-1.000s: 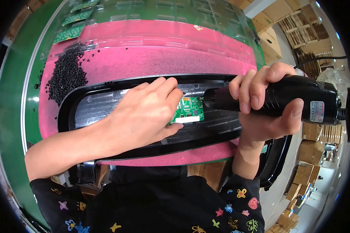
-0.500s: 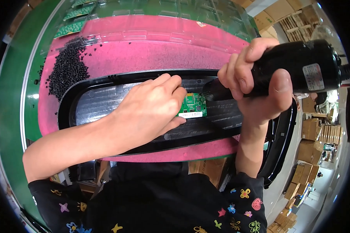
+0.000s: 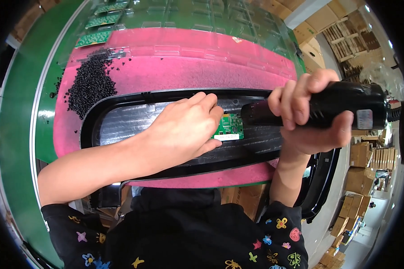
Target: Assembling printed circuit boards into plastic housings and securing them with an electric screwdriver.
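Green circuit board (image 3: 229,127) in black housing (image 3: 134,120) — left hand (image 3: 184,130) flat, fingers extended, pressing its left edge — right hand (image 3: 307,119) wrapped tight around black power screwdriver (image 3: 318,109).

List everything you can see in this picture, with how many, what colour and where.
Small green circuit board: one, green, inside the long black plastic housing, under the left fingertips.
Long black plastic housing: one, black, lying across the pink foam mat.
Pink foam mat: one, pink, on the green work surface.
Pile of small black screws: one pile, black, on the mat's left end.
Green work surface: one, green, under the mat.
Spare green circuit boards: several, green, upper left.
Clear plastic tray: one, clear, behind the mat.
Cardboard boxes: many, brown, far right.
Black electric screwdriver: one, black, in the right hand.
Left hand: on the housing, touching the board.
Right hand: gripping the screwdriver.
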Demonstrator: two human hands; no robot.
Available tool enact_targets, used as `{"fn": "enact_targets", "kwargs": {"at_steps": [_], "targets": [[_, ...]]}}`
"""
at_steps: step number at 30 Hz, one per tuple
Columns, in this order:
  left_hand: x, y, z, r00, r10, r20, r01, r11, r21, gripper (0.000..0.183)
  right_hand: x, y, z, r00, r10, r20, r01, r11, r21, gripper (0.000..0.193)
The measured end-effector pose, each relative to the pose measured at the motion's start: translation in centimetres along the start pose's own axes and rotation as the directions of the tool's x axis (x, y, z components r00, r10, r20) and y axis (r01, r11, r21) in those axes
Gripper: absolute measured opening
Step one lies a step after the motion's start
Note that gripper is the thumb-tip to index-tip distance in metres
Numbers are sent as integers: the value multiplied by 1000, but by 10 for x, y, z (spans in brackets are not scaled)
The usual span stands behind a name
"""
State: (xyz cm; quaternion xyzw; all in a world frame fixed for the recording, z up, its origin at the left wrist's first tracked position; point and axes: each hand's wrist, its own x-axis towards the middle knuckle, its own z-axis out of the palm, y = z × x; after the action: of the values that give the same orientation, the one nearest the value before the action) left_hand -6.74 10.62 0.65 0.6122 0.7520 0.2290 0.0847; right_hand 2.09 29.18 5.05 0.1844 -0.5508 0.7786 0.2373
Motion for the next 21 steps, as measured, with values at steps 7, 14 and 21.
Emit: {"fn": "enact_targets", "kwargs": {"at_steps": [7, 14, 21], "targets": [[2, -1, -17, 997, -39, 70, 44, 996, -84, 45, -1, 12, 0, 996, 2, -92, -12, 993, -115, 51], [4, -6, -15, 962, 191, -195, -217, 969, -120, 17, -9, -18, 14, 983, -137, -126, 159, 969, 187, 41], [5, -3, -13, 938, 177, -297, -243, 949, -202, 12, -20, -30, 19, 961, -199, -192, 229, 962, 147, 36]]}}
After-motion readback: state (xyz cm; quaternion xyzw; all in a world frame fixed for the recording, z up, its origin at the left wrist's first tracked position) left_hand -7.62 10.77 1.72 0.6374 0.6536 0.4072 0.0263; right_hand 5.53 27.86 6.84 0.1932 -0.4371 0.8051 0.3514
